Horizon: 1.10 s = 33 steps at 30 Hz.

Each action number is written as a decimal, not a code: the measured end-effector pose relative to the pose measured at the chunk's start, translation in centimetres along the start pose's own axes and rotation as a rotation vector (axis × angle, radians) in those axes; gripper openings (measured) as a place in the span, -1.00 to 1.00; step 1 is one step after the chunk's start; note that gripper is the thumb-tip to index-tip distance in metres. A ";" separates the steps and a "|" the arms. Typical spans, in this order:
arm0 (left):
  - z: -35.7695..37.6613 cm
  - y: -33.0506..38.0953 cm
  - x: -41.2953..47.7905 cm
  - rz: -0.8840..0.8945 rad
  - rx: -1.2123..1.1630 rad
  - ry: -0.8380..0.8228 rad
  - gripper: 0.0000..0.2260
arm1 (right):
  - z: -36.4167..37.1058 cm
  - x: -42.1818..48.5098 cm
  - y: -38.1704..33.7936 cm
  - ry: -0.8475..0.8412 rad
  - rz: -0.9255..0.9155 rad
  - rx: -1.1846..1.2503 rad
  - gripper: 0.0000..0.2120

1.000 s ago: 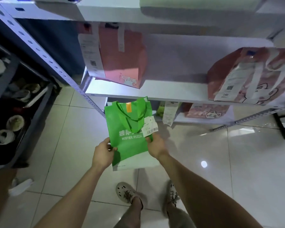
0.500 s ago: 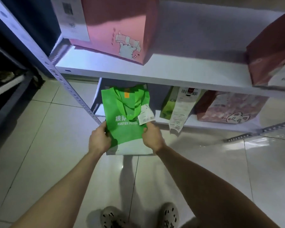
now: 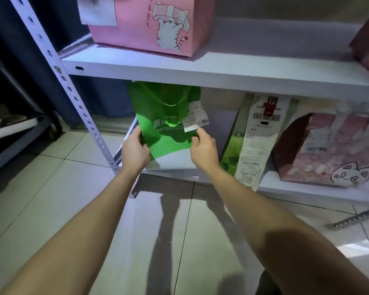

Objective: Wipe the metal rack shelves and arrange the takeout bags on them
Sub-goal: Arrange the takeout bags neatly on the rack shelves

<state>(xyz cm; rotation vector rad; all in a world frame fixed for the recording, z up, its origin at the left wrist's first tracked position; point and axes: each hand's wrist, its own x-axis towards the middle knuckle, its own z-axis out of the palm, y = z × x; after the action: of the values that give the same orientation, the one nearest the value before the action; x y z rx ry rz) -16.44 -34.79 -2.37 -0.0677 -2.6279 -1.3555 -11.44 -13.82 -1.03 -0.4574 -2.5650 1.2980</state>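
A green takeout bag (image 3: 164,116) with a white base and a receipt stapled to it stands at the left end of the bottom shelf (image 3: 307,191) of the white metal rack. My left hand (image 3: 134,151) grips its left edge and my right hand (image 3: 203,151) grips its right edge. The bag's top is tucked under the middle shelf (image 3: 222,75). Its handles hang folded down the front.
On the bottom shelf, right of the green bag, stand a light green bag with a long receipt (image 3: 258,141) and a pink cat bag (image 3: 330,152). A pink cat box (image 3: 153,24) sits on the middle shelf. The perforated rack post (image 3: 73,96) runs at left over a tiled floor.
Both hands carried the green bag forward from over the floor onto the bottom shelf's left end. The camera has dropped lower and closer to the rack.
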 end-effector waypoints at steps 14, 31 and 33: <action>2.4 -6.4 -5.5 -0.293 0.161 0.035 -0.74 | -0.4 -4.6 8.9 -0.240 0.016 -0.100 -0.53; 14.3 12.2 -7.2 0.190 -0.043 -0.390 -0.62 | -15.0 -3.3 12.1 0.184 0.105 -0.050 -0.58; 14.9 12.7 -7.2 0.185 -0.030 -0.372 -0.76 | -15.2 -3.4 11.9 0.116 0.075 -0.036 -0.74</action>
<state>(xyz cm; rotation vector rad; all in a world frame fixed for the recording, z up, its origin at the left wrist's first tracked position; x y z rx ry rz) -9.94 -14.97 -1.93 -0.6071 -2.8021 -1.4332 -1.08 2.76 -2.09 -0.6230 -2.5006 1.2126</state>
